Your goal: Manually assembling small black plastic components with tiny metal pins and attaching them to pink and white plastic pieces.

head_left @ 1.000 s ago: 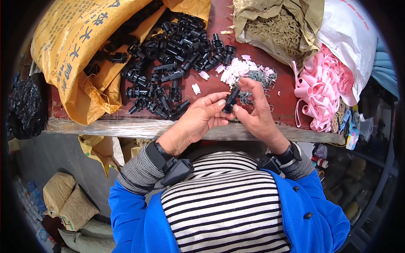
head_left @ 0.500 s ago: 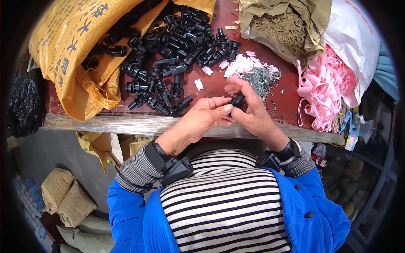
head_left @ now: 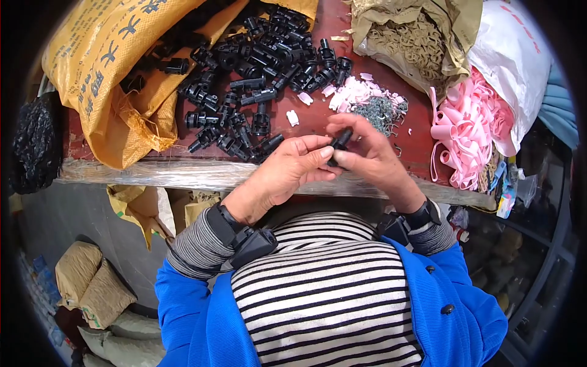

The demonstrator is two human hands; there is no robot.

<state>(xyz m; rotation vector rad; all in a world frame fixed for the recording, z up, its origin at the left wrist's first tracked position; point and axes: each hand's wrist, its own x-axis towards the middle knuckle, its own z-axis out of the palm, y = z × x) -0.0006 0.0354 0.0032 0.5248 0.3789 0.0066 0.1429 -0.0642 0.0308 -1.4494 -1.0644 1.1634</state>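
Over the front edge of the bench, my left hand (head_left: pixel 292 166) pinches a small black plastic tube part (head_left: pixel 342 139) between thumb and fingers. My right hand (head_left: pixel 378 158) is curled around the same part, its thumb and fingers at the two ends. The hands hide some of its shape. Just beyond my right hand lie a heap of small pale pink plastic pieces (head_left: pixel 354 93) and a pile of thin metal wire clips (head_left: pixel 380 115). To the left spreads a big heap of similar black tube parts (head_left: pixel 229 116), reaching close to my left hand.
An orange woven sack (head_left: pixel 110 92) lies on the red bench (head_left: pixel 422 144) at left, spilling black parts. A brown bag (head_left: pixel 461 37) of tan rings stands back right, beside a white sack (head_left: pixel 513 67) with pink straps (head_left: pixel 468 137). A black plastic bag (head_left: pixel 38 147) hangs far left.
My right hand has shifted a little to the right and its fingers have turned around the black tube part, which now points more upright. My left hand has hardly moved.
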